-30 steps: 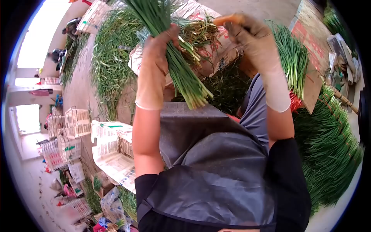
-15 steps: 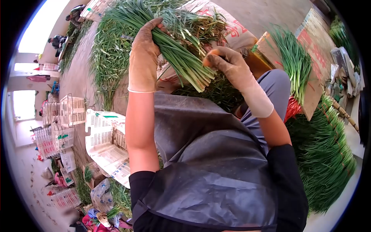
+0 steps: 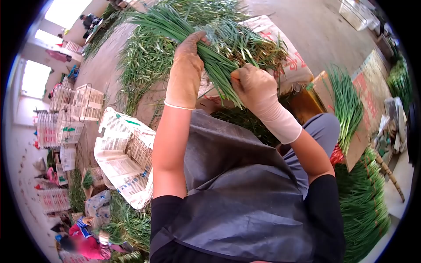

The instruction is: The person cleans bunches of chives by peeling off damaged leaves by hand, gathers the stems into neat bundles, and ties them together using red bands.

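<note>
Stone-grey floor (image 3: 280, 12) runs through the room, with windows and stacked pale crates (image 3: 87, 103) off to the left and a person in pink (image 3: 90, 245) at the lower left. Close by, a worktop covered with a pale sack (image 3: 300, 70) printed in red carries a heap of loose greens (image 3: 223, 36), which spreads over its left part; its far right corner shows the bare sack.

Over the worktop's near edge is a bunch of long green leaves (image 3: 215, 65), held slantwise, leafy tops to the upper left and cut ends toward the person's middle. The left hand (image 3: 189, 49), in a stained glove, is closed around it partway along. The right hand (image 3: 255, 84), gloved too, has its fingers curled in at the lower part of the bunch, with an orange patch at the thumb side; I cannot tell whether it grips any leaves.

Right of the worktop, a second bundle (image 3: 344, 103) lies on a brown board (image 3: 357, 142), red material (image 3: 337, 155) by its lower end. Beyond the person's right elbow are rows of upright-packed greens (image 3: 362, 210). An open white crate (image 3: 125, 153) sits left of the dark apron (image 3: 245, 193).
</note>
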The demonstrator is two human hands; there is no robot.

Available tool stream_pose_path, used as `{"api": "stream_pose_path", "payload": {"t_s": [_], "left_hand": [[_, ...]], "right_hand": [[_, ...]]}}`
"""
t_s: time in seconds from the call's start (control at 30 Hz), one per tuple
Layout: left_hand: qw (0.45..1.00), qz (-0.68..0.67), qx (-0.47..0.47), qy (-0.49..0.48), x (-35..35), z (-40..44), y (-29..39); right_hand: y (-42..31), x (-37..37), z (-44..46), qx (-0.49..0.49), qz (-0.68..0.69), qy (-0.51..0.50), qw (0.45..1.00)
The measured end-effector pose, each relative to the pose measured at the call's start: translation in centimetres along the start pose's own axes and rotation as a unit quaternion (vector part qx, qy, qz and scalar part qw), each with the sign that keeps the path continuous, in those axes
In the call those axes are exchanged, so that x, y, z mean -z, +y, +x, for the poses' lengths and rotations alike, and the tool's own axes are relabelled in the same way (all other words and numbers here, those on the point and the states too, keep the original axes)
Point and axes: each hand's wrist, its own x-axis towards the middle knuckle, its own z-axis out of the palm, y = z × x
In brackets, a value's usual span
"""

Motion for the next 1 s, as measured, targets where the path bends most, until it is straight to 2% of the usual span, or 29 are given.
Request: {"api": "stream_pose_path", "payload": {"t_s": [0.03,0.07,0.1,0.13,0.2,0.27,0.3,0.33,0.37,0.4,0.43,0.47,0.5,0.57,0.63,0.7,0.77,0.83,0.9,0.93,0.97,1.0], "left_hand": [[1.000,-0.005,0.001,0.022,0.3,-0.2,0.2],[1.000,-0.008,-0.008,0.028,0.5,-0.4,0.4],[0.999,-0.017,-0.015,0.035,0.9,-0.6,1.1],[0.999,-0.013,-0.019,0.028,1.4,-0.9,1.7],[0.998,-0.045,-0.020,0.037,2.3,-0.4,2.9],[0.996,-0.064,-0.043,0.043,4.1,1.2,4.3],[0.995,-0.074,-0.052,0.050,5.2,1.4,5.1],[0.994,-0.080,-0.061,0.040,5.9,1.3,6.0],[0.994,-0.080,-0.062,0.042,6.7,1.1,6.7],[0.994,-0.091,-0.056,0.040,7.1,0.9,7.4],[0.993,-0.102,-0.054,0.034,7.0,0.8,8.1],[0.991,-0.093,-0.076,0.055,6.3,-0.3,8.4],[0.992,-0.092,-0.067,0.056,6.2,-0.6,8.3],[0.995,-0.072,-0.069,0.026,5.8,-0.9,8.3],[0.996,-0.049,-0.072,0.035,4.9,-1.5,7.8],[0.993,-0.085,-0.083,-0.008,4.8,-1.6,7.6],[0.995,-0.070,-0.070,0.001,4.9,-1.5,7.7],[0.996,-0.078,-0.037,-0.036,5.3,-1.4,7.9],[0.998,-0.059,-0.033,-0.016,5.5,-0.9,7.3],[0.997,-0.070,-0.012,-0.040,5.6,-0.4,7.2],[0.995,-0.081,0.008,-0.065,5.7,0.0,7.0],[0.995,-0.068,-0.011,-0.075,5.8,0.3,6.4]], "right_hand": [[-0.1,0.2,0.3,0.010,0.005,-0.001,1.000],[-0.1,0.7,0.4,-0.105,0.174,-0.037,0.978],[-0.1,1.5,0.6,-0.215,0.334,-0.078,0.914],[-0.2,3.1,0.8,-0.292,0.399,-0.139,0.858],[1.2,3.7,-0.9,-0.181,0.327,-0.168,0.912],[4.0,2.3,-4.7,-0.208,0.308,-0.281,0.885],[5.4,2.0,-5.9,-0.210,0.185,-0.385,0.880],[7.5,0.5,-8.3,-0.170,0.027,-0.470,0.866],[9.6,-1.4,-9.6,-0.173,-0.147,-0.647,0.728],[8.8,-0.5,-10.3,-0.126,-0.136,-0.524,0.832],[8.0,0.8,-10.2,-0.074,-0.124,-0.381,0.913],[5.9,1.4,-7.4,-0.099,-0.029,-0.274,0.956],[2.6,2.2,-4.4,-0.129,0.066,-0.166,0.975],[-1.5,3.3,-0.7,0.006,0.024,-0.038,0.999],[-4.0,2.7,2.6,0.064,-0.017,-0.028,0.997],[-2.9,0.1,2.6,0.054,-0.032,-0.035,0.997],[-2.3,-0.4,2.4,0.047,-0.041,-0.048,0.997],[-2.0,0.8,2.5,-0.044,0.118,-0.093,0.988],[-1.3,1.0,2.4,-0.071,0.162,-0.105,0.978],[-0.6,0.6,2.3,-0.169,0.324,-0.156,0.918],[-0.2,0.5,2.1,-0.258,0.473,-0.196,0.819],[-0.5,1.0,2.3,-0.299,0.547,-0.182,0.761]]}}
